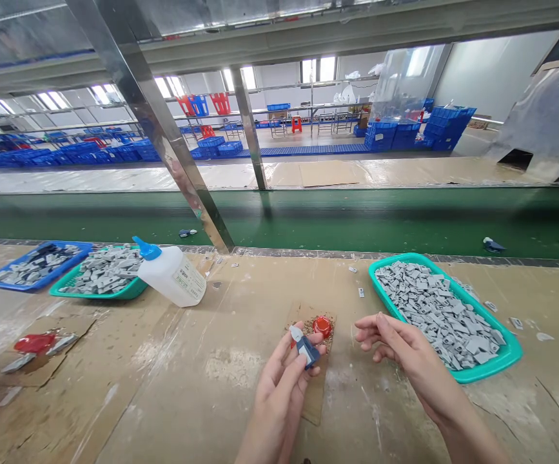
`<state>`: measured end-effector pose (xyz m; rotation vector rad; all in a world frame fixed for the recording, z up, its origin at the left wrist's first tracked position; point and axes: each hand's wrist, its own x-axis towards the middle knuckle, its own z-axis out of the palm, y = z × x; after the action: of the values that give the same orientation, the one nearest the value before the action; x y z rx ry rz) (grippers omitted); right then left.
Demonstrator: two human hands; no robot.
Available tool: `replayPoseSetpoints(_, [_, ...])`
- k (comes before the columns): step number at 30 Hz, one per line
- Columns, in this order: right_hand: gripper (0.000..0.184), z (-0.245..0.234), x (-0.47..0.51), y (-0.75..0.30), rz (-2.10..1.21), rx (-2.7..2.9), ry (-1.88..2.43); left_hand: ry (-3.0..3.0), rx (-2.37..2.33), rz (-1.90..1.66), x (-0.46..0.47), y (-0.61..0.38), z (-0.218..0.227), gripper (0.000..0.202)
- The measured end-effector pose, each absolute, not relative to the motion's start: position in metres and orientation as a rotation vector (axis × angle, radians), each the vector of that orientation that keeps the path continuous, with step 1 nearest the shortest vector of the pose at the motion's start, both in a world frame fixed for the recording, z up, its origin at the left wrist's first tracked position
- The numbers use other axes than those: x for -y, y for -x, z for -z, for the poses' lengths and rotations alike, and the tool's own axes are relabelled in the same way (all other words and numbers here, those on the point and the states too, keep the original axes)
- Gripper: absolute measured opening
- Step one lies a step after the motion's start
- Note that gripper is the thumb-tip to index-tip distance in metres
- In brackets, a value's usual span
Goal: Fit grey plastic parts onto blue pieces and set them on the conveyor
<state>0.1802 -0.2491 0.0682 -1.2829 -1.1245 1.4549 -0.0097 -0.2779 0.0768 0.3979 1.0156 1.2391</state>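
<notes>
Matt grey pieces (434, 316), probably plastic

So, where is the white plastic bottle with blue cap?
Head view, upper left: the white plastic bottle lies beside the teal plastic tray of grey pieces.

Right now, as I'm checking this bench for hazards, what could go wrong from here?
The white plastic bottle with a blue nozzle lies tipped over, so it could leak or roll. The small blue-and-grey part pinched in the left hand could slip and get lost among the bench's scattered bits. The right hand is close to the heaped grey parts in the right-hand teal tray, and could knock some out.
</notes>
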Motion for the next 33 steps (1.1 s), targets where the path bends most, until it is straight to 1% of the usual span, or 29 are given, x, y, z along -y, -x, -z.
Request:
replayPoseSetpoints(6, [0.042, -0.069, 0.250, -0.183, -1.427, 1.091, 1.322, -0.418, -1.015, -1.246, 0.278, 0.012, -0.074, 0.049])
replayPoseSetpoints(10, [0.044, -0.062, 0.246, -0.195, -1.293, 1.085, 1.437, -0.460, -1.030, -1.240, 0.279, 0.013, -0.071, 0.053])
replayPoseSetpoints(12, [0.044, -0.059, 0.243, -0.207, -1.139, 1.075, 1.556, -0.487, -1.031, -1.242, 0.278, 0.015, -0.069, 0.054])
replayPoseSetpoints(17, [0.038, -0.055, 0.240, -0.241, -0.553, 0.904, 1.933, -0.550, -1.057, -1.255, 0.276, 0.020, -0.061, 0.051])
replayPoseSetpoints(19, [0.035, -0.052, 0.241, -0.252, -0.398, 0.911, 2.035, -0.558, -1.091, -1.262, 0.275, 0.021, -0.061, 0.053])
replayPoseSetpoints(23, [0.027, -0.043, 0.238, -0.263, -0.152, 1.228, 2.084, -0.573, -1.177, -1.252, 0.272, 0.021, -0.065, 0.058])
replayPoseSetpoints(26, [0.024, -0.036, 0.233, -0.264, 0.060, 1.391, 2.093, -0.579, -1.211, -1.244, 0.270, 0.019, -0.066, 0.061])
replayPoseSetpoints(28, [0.022, -0.031, 0.230, -0.266, 0.086, 1.433, 2.130, -0.581, -1.216, -1.240, 0.269, 0.018, -0.065, 0.065])
replayPoseSetpoints(33, [0.019, -0.024, 0.227, -0.273, -0.057, 1.551, 2.249, -0.582, -1.220, -1.247, 0.267, 0.018, -0.063, 0.068])
